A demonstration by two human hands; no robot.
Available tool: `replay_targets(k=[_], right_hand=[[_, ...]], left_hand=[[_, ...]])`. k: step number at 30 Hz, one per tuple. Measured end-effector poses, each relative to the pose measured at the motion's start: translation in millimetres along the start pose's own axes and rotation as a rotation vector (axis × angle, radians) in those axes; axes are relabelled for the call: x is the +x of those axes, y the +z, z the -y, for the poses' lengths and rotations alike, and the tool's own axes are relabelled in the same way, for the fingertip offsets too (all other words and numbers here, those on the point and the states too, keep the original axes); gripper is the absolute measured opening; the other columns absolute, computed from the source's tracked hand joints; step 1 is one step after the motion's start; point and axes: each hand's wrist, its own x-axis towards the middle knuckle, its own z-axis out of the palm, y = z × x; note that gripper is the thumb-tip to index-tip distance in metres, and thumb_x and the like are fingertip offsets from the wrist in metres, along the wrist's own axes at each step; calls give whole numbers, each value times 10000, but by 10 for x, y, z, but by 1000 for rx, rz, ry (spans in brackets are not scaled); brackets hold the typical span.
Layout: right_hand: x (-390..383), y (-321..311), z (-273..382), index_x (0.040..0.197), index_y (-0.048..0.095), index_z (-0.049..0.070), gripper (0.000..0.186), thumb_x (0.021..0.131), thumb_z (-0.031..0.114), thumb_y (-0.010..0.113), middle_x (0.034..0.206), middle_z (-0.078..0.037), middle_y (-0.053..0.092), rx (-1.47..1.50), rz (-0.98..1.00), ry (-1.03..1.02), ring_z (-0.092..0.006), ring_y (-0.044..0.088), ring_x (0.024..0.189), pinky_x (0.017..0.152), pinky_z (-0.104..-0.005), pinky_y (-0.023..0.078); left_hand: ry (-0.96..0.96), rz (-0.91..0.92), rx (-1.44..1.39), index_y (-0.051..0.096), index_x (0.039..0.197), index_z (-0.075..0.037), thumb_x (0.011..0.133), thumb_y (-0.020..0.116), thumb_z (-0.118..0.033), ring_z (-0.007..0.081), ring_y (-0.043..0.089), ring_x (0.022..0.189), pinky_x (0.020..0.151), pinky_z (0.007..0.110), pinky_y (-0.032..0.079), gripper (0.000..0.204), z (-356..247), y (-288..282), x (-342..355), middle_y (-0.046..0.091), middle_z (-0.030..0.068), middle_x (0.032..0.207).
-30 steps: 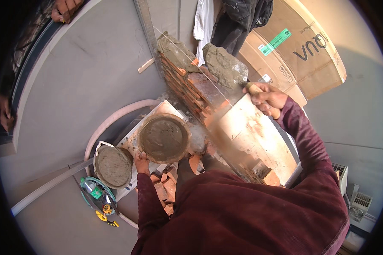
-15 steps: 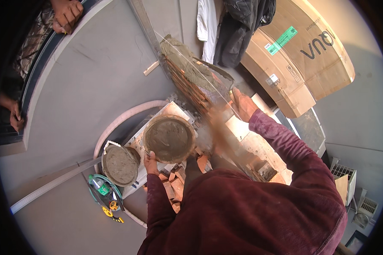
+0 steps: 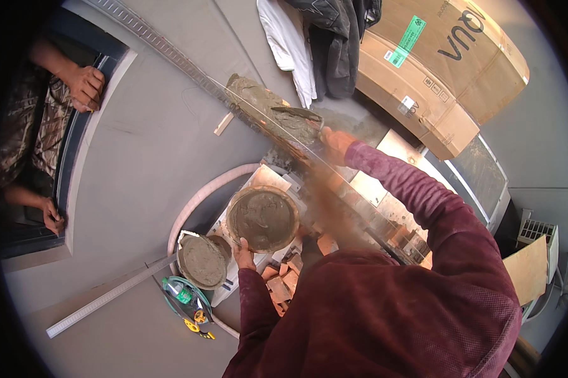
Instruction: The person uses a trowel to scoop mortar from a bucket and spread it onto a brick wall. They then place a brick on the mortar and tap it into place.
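Observation:
My left hand [image 3: 244, 255] grips the near rim of a round basin [image 3: 278, 249] with grey mortar [image 3: 262, 217] inside. In my right hand [image 3: 338, 145] is a trowel [image 3: 300, 114], its blade lying against the mortar bed [image 3: 254, 96] on top of a brick wall [image 3: 283, 145]. My fingers wrap round its handle, which is mostly hidden. A taut string runs along the wall close to the mortar. Beside the basin stands a bucket [image 3: 184, 257] filled with mortar. Broken bricks [image 3: 279, 286] lie below the basin.
Another person's hands [image 3: 85, 87] rest at a window opening on the left. Large cardboard boxes [image 3: 416, 94] and hanging clothes [image 3: 333, 57] are at the far side. A hose [image 3: 192, 208] curves around the bucket, near a bottle [image 3: 182, 293] and a yellow-handled tool [image 3: 196, 329].
My right hand has moved left, bringing the trowel blade flatter over the mortar bed. My left hand still holds the basin. The whole view has shifted, showing more of the window.

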Motion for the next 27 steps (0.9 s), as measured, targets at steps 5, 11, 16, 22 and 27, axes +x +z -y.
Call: replay_targets(k=[5, 11, 16, 22, 27], right_hand=[[-345, -262, 38, 1000, 439, -49, 307, 911, 240, 495, 813, -273, 618, 163, 29, -97, -462, 596, 775, 732, -487, 493], [-187, 53, 357, 1004, 463, 77, 195, 942, 253, 520, 787, -48, 566, 737, 555, 159, -161, 597, 678, 620, -323, 513], [119, 561, 494, 1015, 469, 104, 197, 892, 175, 605, 788, -33, 554, 1203, 415, 312, -140, 575, 619, 503, -314, 484], [-616, 474, -130, 1134, 411, 102, 242, 942, 188, 530, 760, -23, 494, 1181, 366, 180, -107, 493, 532, 432, -266, 477], [-691, -94, 11, 1194, 408, 57, 312, 925, 174, 516, 876, -113, 545, 741, 148, -6, -161, 542, 569, 481, -316, 517]], left_hand=[[-6, -13, 37, 424, 1355, -161, 946, 578, -304, 206, 494, 1178, 989, 412, 394, 460, -116, 13, -170, 520, 39, 1285], [5, 6, -15, 367, 1399, -170, 944, 575, -324, 237, 456, 1223, 999, 421, 380, 523, -14, 28, -178, 465, 48, 1348], [-105, -33, 1, 354, 1409, -197, 936, 577, -352, 237, 452, 1221, 983, 437, 388, 545, -184, 148, -242, 453, 46, 1358], [-130, -77, -1, 355, 1413, -205, 939, 572, -351, 230, 457, 1213, 966, 419, 400, 542, -185, 158, -250, 455, 39, 1356], [-119, -216, 67, 500, 1264, -128, 948, 566, -310, 215, 570, 1034, 845, 382, 474, 371, -92, -232, -32, 571, 42, 1204]])
